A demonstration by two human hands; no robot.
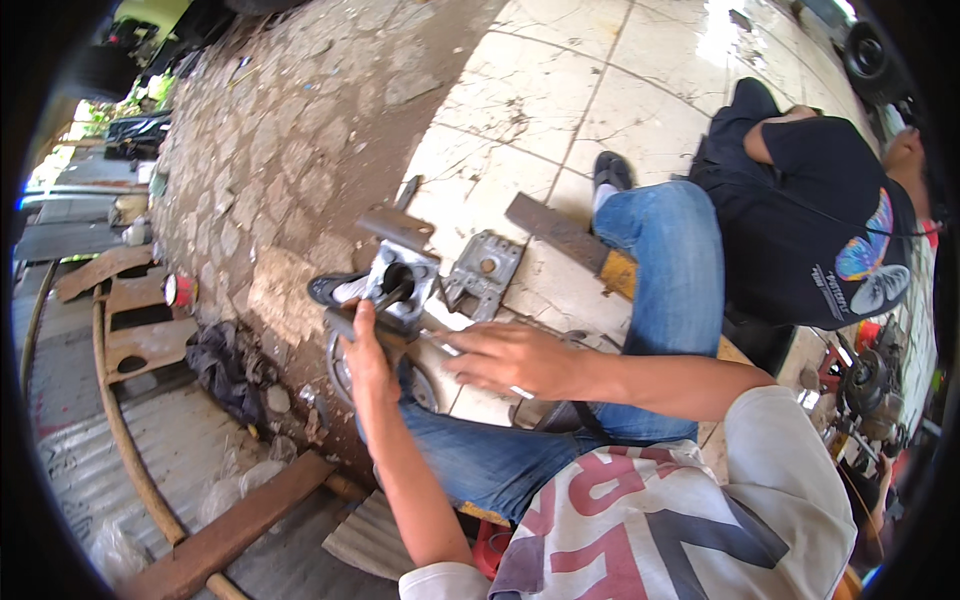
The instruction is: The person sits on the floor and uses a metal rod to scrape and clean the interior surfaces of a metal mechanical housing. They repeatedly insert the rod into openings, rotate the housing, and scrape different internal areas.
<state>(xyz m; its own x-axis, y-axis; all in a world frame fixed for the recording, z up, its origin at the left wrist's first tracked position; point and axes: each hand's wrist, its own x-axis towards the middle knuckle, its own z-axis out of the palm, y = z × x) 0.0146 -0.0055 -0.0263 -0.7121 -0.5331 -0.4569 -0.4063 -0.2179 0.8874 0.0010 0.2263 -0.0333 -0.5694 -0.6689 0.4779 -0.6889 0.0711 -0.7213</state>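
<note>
In front of me is a grey metal casting (428,268) with a round dark bore, between a rusty curved jaw-like piece (397,227) and a darker bar partly hidden by my hand. My left hand (370,358) is closed on its near side, thumb up by a short dark rod (394,296) that sticks out of the bore. Beside it, my right hand (515,360) has its fingers bent together over a thin light-coloured rod (522,392), whose middle is hidden. A second flat metal casting (487,268) with holes lies on the tiles just beyond.
A rusty steel bar (555,235) with a yellow end lies near my right knee. Another person in a black shirt (800,220) sits bent over at the right. Rough stone paving (270,150) borders the tiles. Wood, corrugated sheet (170,450) and a dark cloth (225,370) are at left.
</note>
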